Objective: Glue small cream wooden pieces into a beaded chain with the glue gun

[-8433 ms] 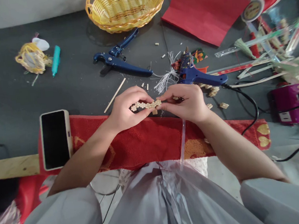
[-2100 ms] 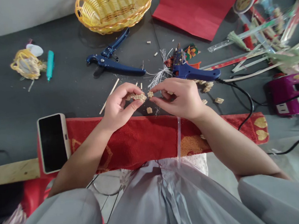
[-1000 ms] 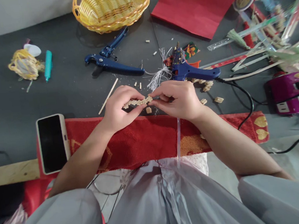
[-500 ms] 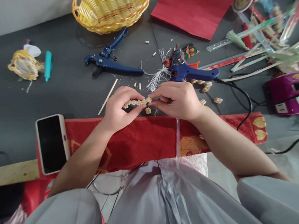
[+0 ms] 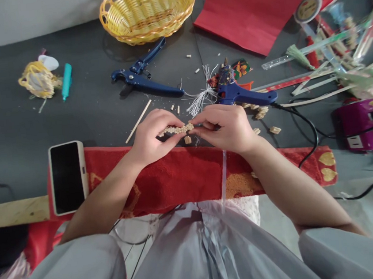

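Both hands hold a short strip of small pale wooden bits glued side by side (image 5: 176, 130), above the dark table. My left hand (image 5: 154, 136) pinches its left part between thumb and fingers. My right hand (image 5: 227, 127) pinches its right end with closed fingers. One loose wooden bit (image 5: 187, 140) lies on the table just below the strip. More bits (image 5: 259, 112) lie to the right, near the blue glue gun (image 5: 245, 95). A clear glue stick (image 5: 224, 175) lies across the red towel (image 5: 183, 175) under my wrists.
Blue pliers (image 5: 145, 79) and a thin wooden stick (image 5: 138, 121) lie beyond my hands. A yellow wicker basket (image 5: 148, 10) and red paper (image 5: 246, 13) sit at the back. A phone (image 5: 68, 176) rests on the towel's left end. A purple power strip (image 5: 365, 125) and cables are at right.
About two seconds ago my right hand held a separate bit next to the strip; it has since joined the strip's right end. Both hands still pinch the strip. The camera shifted slightly.
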`<state>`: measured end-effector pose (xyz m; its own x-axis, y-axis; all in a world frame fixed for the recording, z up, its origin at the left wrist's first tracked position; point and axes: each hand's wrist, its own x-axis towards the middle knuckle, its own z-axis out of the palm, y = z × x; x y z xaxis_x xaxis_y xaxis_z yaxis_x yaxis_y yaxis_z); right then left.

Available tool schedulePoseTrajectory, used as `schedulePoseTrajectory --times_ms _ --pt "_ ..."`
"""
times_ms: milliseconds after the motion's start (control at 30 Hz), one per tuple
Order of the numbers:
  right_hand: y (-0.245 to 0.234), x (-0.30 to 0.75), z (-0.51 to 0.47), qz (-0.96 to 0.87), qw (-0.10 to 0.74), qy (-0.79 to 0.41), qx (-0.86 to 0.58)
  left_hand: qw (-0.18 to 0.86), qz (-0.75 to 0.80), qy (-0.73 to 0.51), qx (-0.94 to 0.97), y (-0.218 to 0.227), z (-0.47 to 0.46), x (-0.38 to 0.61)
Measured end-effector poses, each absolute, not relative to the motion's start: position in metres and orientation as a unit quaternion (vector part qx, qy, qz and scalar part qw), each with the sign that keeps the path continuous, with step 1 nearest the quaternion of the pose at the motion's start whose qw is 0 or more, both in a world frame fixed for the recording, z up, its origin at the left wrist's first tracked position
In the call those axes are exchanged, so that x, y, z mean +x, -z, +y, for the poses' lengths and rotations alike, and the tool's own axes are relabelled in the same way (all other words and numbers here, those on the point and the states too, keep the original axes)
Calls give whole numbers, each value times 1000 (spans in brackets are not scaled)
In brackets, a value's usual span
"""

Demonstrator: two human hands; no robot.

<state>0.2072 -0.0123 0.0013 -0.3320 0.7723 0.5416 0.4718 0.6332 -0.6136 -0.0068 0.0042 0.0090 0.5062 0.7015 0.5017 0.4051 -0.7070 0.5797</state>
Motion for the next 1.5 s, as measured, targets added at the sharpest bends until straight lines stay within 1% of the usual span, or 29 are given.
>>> schedulePoseTrajectory --times_ms 167,367,600,1500 --pt "-1 207 -13 -799 424 -176 -389 193 305 -391 847 -9 5 -6" --pt "0 208 -12 -800 421 -175 -391 197 318 -379 847 -9 4 -6" --pt "0 207 -12 -799 448 -162 -366 199 313 -387 844 -9 3 -6" --pt "-2 208 -12 -806 435 -155 -370 191 311 -393 844 -10 2 -6"
